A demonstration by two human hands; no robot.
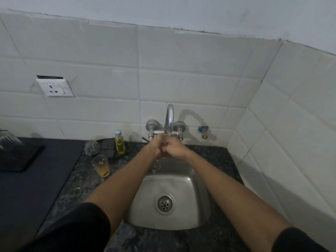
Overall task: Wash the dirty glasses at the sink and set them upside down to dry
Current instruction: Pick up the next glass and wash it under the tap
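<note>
My left hand (pixel 156 146) and my right hand (pixel 176 149) meet under the tap spout (pixel 169 117), over the back of the steel sink (pixel 183 180). Their fingers curl around a clear glass (pixel 165 141). Only a small wet part of it shows between them, and water runs down onto it. A dirty glass (pixel 101 166) with orange residue stands upright on the counter, left of the sink. At the far left a clear ribbed glass (pixel 8 140) rests on a black mat (pixel 21 160).
A yellow soap bottle (pixel 119 142), a steel scrubber (pixel 92 147) and a dark sponge (pixel 108 144) sit behind the dirty glass. The granite counter (pixel 85 180) surrounds the sink. Tiled walls close in at the back and right. A wall socket (pixel 55 87) is up left.
</note>
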